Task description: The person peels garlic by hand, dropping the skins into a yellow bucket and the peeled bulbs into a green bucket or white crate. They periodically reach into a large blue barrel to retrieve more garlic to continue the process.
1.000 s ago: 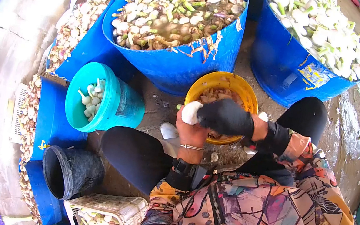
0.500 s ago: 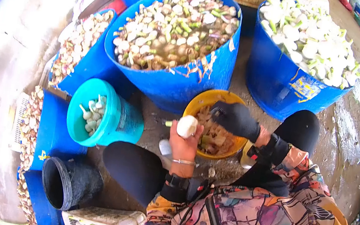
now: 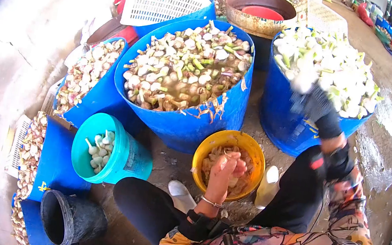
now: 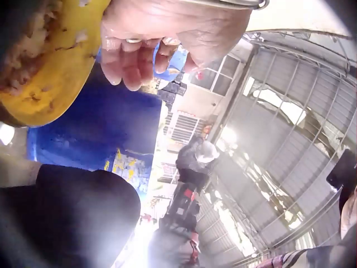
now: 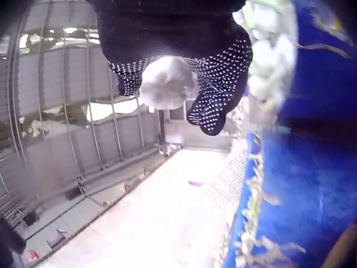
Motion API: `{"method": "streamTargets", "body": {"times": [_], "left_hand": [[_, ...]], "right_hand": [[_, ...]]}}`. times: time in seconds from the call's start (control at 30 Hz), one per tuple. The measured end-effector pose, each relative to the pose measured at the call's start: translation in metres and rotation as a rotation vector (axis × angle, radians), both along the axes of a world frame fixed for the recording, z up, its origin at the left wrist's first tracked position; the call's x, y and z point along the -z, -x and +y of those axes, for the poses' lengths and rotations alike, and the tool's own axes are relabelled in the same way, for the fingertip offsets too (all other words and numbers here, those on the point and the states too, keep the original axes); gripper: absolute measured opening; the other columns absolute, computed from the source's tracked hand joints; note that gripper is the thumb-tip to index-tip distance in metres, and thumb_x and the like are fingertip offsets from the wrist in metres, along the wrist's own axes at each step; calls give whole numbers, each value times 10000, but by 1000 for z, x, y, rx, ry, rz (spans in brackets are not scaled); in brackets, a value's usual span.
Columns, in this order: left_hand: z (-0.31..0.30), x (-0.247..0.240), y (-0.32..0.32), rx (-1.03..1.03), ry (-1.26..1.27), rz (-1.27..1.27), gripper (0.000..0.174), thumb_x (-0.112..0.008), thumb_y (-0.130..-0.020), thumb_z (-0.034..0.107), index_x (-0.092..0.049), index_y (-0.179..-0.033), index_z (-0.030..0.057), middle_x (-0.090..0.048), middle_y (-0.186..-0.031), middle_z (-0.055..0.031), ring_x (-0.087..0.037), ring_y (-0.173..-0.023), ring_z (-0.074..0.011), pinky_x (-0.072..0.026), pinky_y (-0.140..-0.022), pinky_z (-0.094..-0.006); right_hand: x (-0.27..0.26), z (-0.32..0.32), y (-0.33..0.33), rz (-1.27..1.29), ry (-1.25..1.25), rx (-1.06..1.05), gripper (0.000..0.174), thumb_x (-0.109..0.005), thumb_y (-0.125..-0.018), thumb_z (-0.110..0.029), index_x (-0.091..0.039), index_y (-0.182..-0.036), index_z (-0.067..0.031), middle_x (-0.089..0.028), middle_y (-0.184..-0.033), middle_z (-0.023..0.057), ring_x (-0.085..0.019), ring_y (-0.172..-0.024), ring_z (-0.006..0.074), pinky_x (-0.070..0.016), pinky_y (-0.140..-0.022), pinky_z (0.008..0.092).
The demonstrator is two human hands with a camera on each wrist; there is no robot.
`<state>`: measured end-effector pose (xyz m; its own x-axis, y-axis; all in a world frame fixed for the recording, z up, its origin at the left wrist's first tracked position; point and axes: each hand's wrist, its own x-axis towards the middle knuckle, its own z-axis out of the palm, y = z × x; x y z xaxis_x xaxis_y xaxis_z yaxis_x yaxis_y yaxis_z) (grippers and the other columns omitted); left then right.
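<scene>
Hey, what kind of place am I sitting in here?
Probably a garlic-cleaning work area under a metal roof: large blue tubs brim with bulbs, a yellow bucket holds what look like peelings, and wall or roof sheeting shows behind.

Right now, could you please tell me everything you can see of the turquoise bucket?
The turquoise bucket is round and open-topped, seemingly plastic, with a thick rim and a greyish patch on its side. It sits on the floor, holding several whitish garlic bulbs. The left hand and right hand are away from it.
</scene>
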<state>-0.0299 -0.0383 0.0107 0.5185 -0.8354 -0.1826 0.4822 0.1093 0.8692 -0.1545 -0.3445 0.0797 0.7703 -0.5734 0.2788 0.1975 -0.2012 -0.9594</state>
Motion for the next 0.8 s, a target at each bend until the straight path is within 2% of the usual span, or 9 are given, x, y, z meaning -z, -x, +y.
{"method": "streamTargets", "body": {"times": [0.03,0.07,0.17,0.27,0.33,0.4,0.5,0.53,0.8], "left_hand": [[0,5,-1,37,-48,55,314,-478,-924,238,-492,-1146,17,-587,-924,-93,-597,-852,-194,-492,-790,-326],[0,10,-2,31,-64,88,295,-487,-919,229,-502,-1126,18,-591,-896,-86,-599,-819,-188,-499,-768,-324],[-1,22,-4,11,-113,151,243,-512,-908,209,-539,-1066,26,-602,-829,-71,-605,-727,-172,-520,-687,-313],[1,24,-11,0,-100,187,230,-521,-906,207,-552,-1049,29,-604,-823,-66,-605,-723,-169,-520,-676,-308],[1,29,-16,-27,-112,231,226,-524,-906,203,-561,-1045,29,-599,-809,-62,-598,-712,-163,-516,-660,-303],[0,34,-23,-58,-128,252,221,-521,-907,195,-564,-1045,27,-594,-801,-60,-593,-704,-162,-514,-653,-301],[-4,33,-35,-122,-134,278,204,-512,-908,173,-573,-1027,19,-587,-807,-61,-584,-698,-166,-506,-653,-300],[-5,31,-39,-139,-138,288,201,-510,-908,168,-575,-1023,17,-586,-810,-62,-583,-700,-167,-504,-656,-300],[-4,47,-63,-224,-179,352,216,-525,-895,171,-545,-1025,-2,-582,-790,-65,-573,-682,-163,-497,-634,-300]], "right_hand": [[-44,1,5,-330,-557,-85,491,-487,-915,-386,-441,-1220,-4,-521,-1205,161,-521,-1076,252,-462,-866,368],[-60,-19,5,-365,-686,-162,495,-489,-917,-380,-429,-1233,-4,-526,-1199,173,-546,-1038,253,-480,-847,386],[-49,-47,-24,-200,-469,3,476,-518,-911,-324,-427,-1264,-18,-598,-1084,153,-606,-915,228,-518,-746,355],[-57,-52,-87,124,-34,-81,350,-592,-868,-172,-537,-1171,-4,-624,-1028,95,-592,-923,149,-507,-759,283],[-54,-81,-152,316,220,-176,280,-564,-855,-99,-579,-1123,-22,-638,-1008,91,-617,-887,196,-507,-765,309],[-51,-133,-215,25,1699,-208,247,-579,-808,-137,-635,-1029,-42,-646,-983,143,-634,-825,283,-506,-748,368],[-52,-127,-289,752,1439,-31,255,-614,-740,-195,-658,-940,-42,-627,-979,196,-610,-852,352,-487,-767,406],[-60,-119,-299,856,1417,-140,331,-632,-718,-277,-655,-924,-19,-612,-972,228,-594,-901,356,-476,-791,393],[38,-163,-372,773,1358,-244,355,-645,-718,-266,-641,-967,-13,-638,-917,192,-605,-868,361,-478,-769,417]]}}
